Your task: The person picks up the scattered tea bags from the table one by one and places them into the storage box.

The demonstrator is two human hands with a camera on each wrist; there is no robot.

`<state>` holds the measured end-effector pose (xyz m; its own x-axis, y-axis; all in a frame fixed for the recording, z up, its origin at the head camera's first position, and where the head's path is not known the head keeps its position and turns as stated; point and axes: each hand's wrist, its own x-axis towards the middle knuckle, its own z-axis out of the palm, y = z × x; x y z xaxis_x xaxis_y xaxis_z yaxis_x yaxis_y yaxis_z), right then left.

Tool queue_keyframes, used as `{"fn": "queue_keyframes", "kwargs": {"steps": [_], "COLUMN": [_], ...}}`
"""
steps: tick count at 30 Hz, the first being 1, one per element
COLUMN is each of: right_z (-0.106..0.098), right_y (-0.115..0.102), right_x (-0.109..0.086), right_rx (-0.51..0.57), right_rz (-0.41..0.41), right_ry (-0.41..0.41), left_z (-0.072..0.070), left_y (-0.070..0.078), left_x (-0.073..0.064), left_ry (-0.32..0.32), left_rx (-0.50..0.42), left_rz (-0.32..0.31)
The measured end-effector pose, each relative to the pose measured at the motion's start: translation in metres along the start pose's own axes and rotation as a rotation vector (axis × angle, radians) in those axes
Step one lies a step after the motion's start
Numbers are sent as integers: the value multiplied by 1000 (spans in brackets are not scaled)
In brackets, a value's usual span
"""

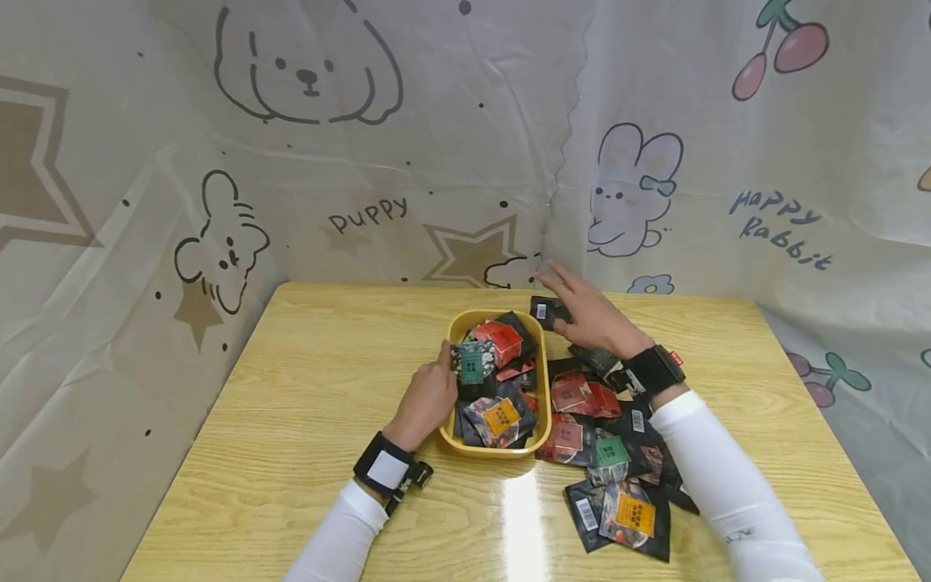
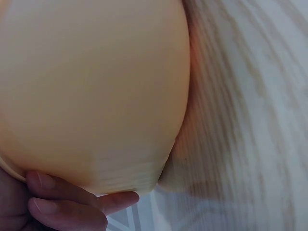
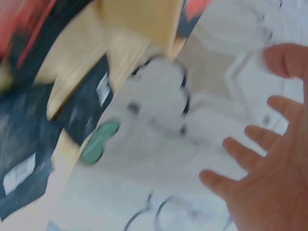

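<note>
A yellow plastic tub (image 1: 544, 404) stands on the table, heaped with black sachets printed in several colours. The left hand (image 1: 429, 396) holds the tub's left side at the rim, beside a sachet with a green label (image 1: 473, 368). In the left wrist view its fingers (image 2: 67, 207) lie against the tub's pale outer wall (image 2: 96, 96). The right hand (image 1: 592, 315) is above the table's far side, fingers straight and spread, holding nothing. A black sachet with a white barcode (image 1: 541, 311) lies nearest it, partly hidden by it.
Right of the tub spreads a loose pile of sachets, with red-labelled ones (image 1: 570, 392), a green-labelled one (image 1: 609, 457) and an orange-labelled one (image 1: 635, 517) nearest the front. The wooden table (image 1: 327, 347) ends at a printed curtain (image 1: 407, 162) behind and at the sides.
</note>
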<state>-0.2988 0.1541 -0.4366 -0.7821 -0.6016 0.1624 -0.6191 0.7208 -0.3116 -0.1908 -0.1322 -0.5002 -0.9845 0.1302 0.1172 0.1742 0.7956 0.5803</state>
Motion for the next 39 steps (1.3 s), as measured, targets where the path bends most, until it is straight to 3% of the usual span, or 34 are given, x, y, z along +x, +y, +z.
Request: {"fn": "queue_keyframes", "kwargs": {"steps": [5, 12, 17, 23, 29, 33, 39], "right_z": [10, 43, 51, 56, 54, 39, 4], "right_y": [31, 60, 62, 56, 59, 56, 24], "right_x": [8, 19, 15, 12, 4, -5, -18], "right_rx": [13, 71, 39, -57, -57, -41, -38], "right_rz": [50, 165, 129, 24, 70, 77, -50], "right_ry": [-119, -292, -310, -199, -30, 122, 316], "left_z": [-1, 1, 2, 1, 4, 3, 0], "left_y": [-2, 0, 2, -1, -2, -1, -1], "left_x": [0, -1, -2, -1, -3, -2, 0], "left_ry": [9, 0, -1, 5, -20, -15, -4], "left_rx": [10, 1, 27, 20, -10, 0, 8], "left_rz": [9, 15, 23, 1, -16, -8, 0]}}
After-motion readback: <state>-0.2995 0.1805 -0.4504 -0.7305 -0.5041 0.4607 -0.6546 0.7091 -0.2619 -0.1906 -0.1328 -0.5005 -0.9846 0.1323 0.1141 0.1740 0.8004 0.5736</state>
